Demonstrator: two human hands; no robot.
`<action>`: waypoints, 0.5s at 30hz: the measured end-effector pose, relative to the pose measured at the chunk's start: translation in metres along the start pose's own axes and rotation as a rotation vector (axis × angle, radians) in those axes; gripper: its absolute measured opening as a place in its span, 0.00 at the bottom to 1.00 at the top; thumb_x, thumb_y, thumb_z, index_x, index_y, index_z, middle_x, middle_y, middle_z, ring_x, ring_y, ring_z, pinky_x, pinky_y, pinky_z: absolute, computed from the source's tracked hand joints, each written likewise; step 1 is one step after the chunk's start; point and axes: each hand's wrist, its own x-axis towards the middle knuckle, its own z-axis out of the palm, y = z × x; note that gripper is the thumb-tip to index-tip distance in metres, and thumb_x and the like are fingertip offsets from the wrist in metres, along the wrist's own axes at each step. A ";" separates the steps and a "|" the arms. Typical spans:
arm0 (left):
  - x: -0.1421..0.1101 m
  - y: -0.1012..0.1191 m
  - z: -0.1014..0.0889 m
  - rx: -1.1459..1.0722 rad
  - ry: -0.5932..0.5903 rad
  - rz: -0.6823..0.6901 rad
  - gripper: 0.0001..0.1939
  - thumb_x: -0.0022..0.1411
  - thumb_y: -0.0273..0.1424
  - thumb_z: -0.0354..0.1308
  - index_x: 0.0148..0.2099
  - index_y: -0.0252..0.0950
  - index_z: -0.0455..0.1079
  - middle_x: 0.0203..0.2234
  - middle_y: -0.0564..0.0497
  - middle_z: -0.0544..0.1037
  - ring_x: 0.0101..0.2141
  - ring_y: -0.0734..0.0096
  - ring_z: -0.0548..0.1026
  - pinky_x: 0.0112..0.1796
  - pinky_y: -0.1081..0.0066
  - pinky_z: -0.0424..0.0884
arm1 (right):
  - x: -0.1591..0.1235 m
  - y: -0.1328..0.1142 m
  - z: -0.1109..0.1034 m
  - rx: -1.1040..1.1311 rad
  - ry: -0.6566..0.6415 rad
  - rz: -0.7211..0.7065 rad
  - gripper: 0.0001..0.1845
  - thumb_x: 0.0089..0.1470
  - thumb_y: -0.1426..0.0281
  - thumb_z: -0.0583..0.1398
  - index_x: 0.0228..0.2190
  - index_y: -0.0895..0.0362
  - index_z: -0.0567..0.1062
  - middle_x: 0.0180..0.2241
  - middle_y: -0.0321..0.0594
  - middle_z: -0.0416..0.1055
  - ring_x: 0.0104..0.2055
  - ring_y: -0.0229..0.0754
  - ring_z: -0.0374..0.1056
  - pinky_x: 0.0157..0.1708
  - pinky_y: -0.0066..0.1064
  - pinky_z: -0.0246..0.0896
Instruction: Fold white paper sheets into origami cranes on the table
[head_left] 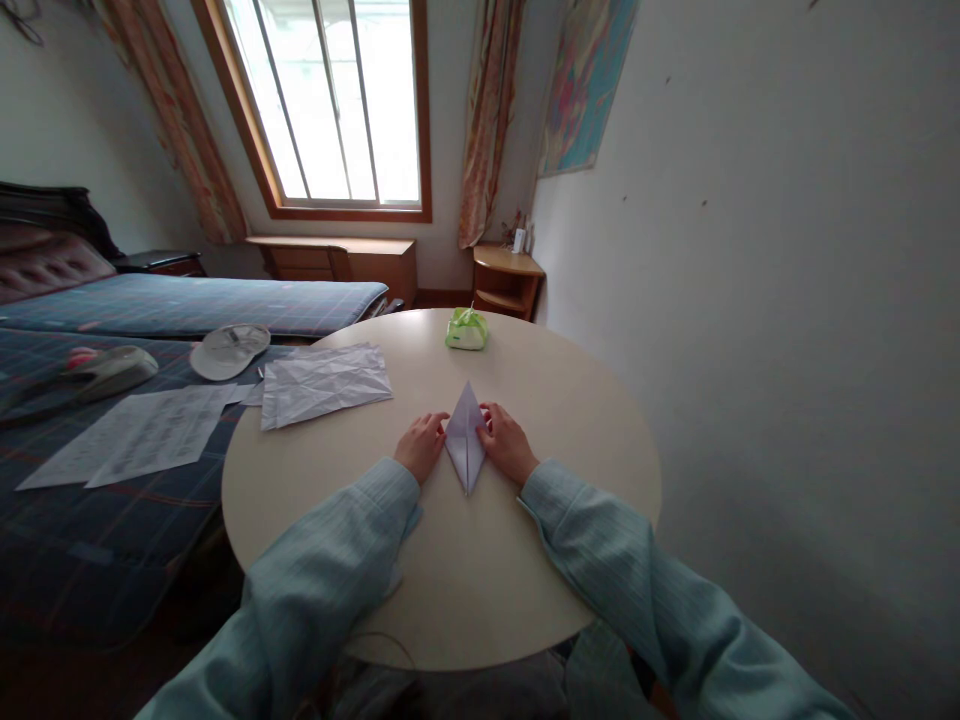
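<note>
A white sheet folded into a narrow diamond, the folded paper [466, 440], lies on the round table [570, 390] in front of me. It points away from me, and a crease or slit runs down its lower half. At its left corner, my left hand [422, 446] is closed with fingertips and thumb on the edge. My right hand [511, 445] grips the right edge, its thumb on top of the paper and the other fingers curled beyond the side.
Creased white sheets [326, 382] lie at the table's left edge. A green tissue pack [466, 329] stands at the far side. Left of the table, a bed [90, 560] bears printed sheets [161, 425] and a white cap [229, 352]. A wall [787, 350] rises on the right.
</note>
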 end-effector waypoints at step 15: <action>-0.005 0.009 -0.006 0.061 -0.041 0.108 0.16 0.55 0.40 0.48 0.42 0.41 0.69 0.40 0.50 0.71 0.41 0.66 0.65 0.45 0.64 0.62 | 0.000 -0.001 -0.003 -0.073 -0.080 -0.065 0.10 0.45 0.79 0.53 0.31 0.59 0.71 0.35 0.42 0.64 0.41 0.39 0.58 0.44 0.31 0.51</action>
